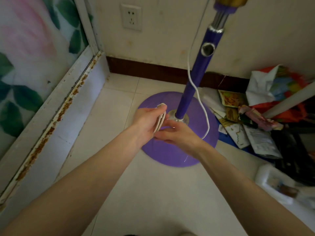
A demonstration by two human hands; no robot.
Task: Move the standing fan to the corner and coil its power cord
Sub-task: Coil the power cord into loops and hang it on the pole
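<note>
The standing fan's purple pole rises from its round purple base on the tiled floor near the room corner. A white power cord hangs down along the pole and curves over the base toward my hands. My left hand holds a small bundle of folded cord loops above the base. My right hand is just below and to the right, fingers extended and touching the bundle's lower end, with the cord running in behind it. The fan head is out of frame.
A wall socket sits on the far wall above a dark skirting board. A rusty white door frame runs along the left. A pile of bags, papers and packets crowds the floor right of the base.
</note>
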